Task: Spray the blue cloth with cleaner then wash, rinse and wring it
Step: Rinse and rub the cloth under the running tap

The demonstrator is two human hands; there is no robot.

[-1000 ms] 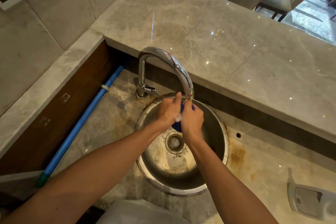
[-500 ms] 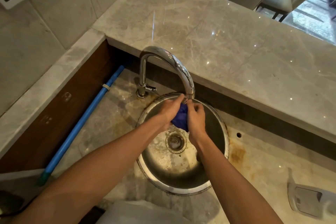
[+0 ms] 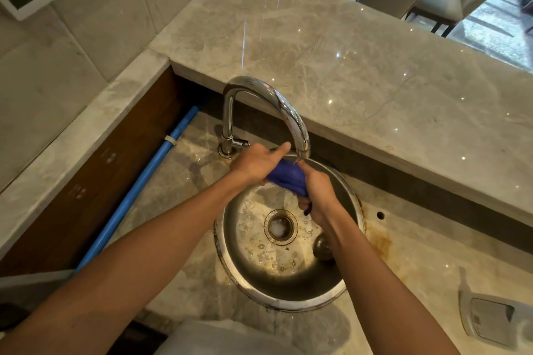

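Note:
A bunched blue cloth (image 3: 290, 177) is held between both hands over the round steel sink (image 3: 230, 253), just under the spout of the curved chrome tap (image 3: 284, 108). My left hand (image 3: 256, 164) grips the cloth's left end, with one finger stretched toward the spout. My right hand (image 3: 318, 196) grips its right end from below and to the right, fingers curled round it. The cloth looks twisted into a short roll. Foam sits in the sink drain (image 3: 280, 226). I cannot tell whether water runs from the spout.
A raised marble counter (image 3: 375, 66) runs behind the sink. A blue pipe (image 3: 138, 187) lies along the left wall. A grey plastic object (image 3: 496, 323) rests at the lower right, and a dark round plug (image 3: 323, 246) sits inside the sink. Rust stains mark the counter right of the sink.
My hands have pulled apart, the left moving up and left, the right down and right. More of the blue cloth now shows between them, stretched into a roll.

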